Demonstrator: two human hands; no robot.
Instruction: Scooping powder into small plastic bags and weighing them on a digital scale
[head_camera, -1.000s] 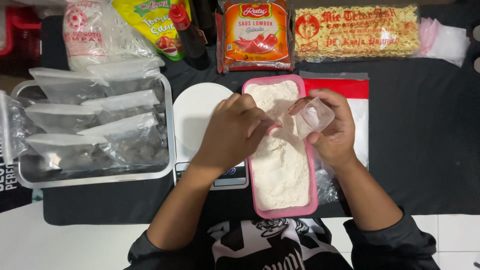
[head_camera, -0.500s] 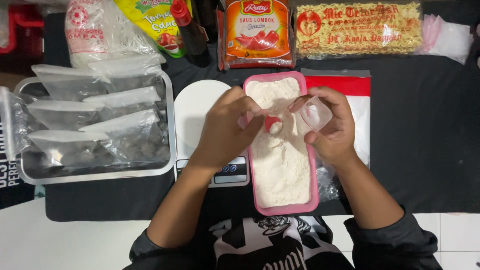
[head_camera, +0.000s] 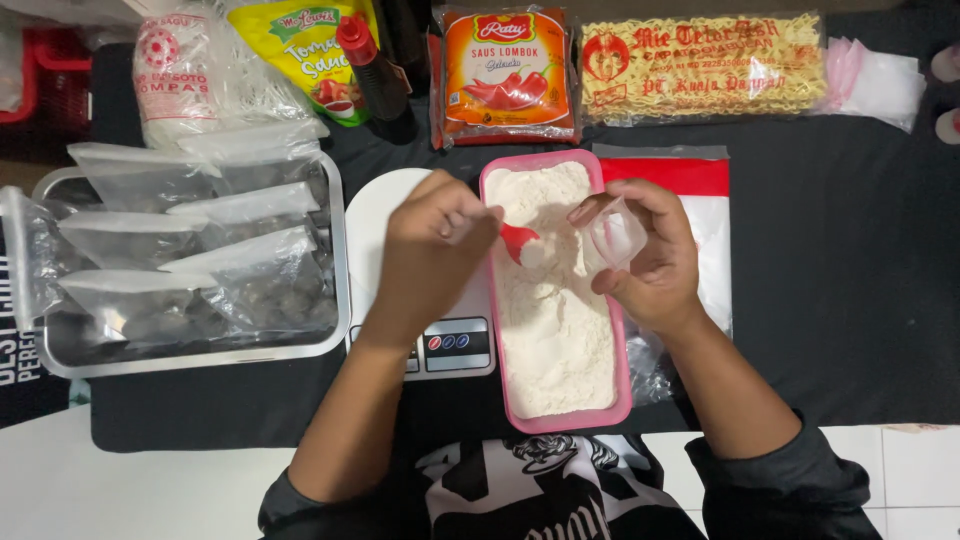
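Red spoon (head_camera: 518, 240) now lifted off white flour (head_camera: 553, 320), pinched by left hand (head_camera: 432, 250), right hand (head_camera: 650, 255) gripping clear cup (head_camera: 617, 232)

I'm at a home food-packing table: a digital kitchen scale (head_camera: 420, 300) under my left hand, sauce pouches (head_camera: 505, 75) and dried noodles (head_camera: 705, 65) beyond my fingers.

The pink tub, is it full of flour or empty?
Nearly full: white flour covers the pink tub almost to its rim, end to end.

Hidden and cut off

The left hand (head_camera: 430, 255) covers the red spoon's (head_camera: 518, 240) handle and part of the scale (head_camera: 400, 215); bags (head_camera: 200, 240) hide the tray's (head_camera: 340, 250) contents; top packets run off-frame.
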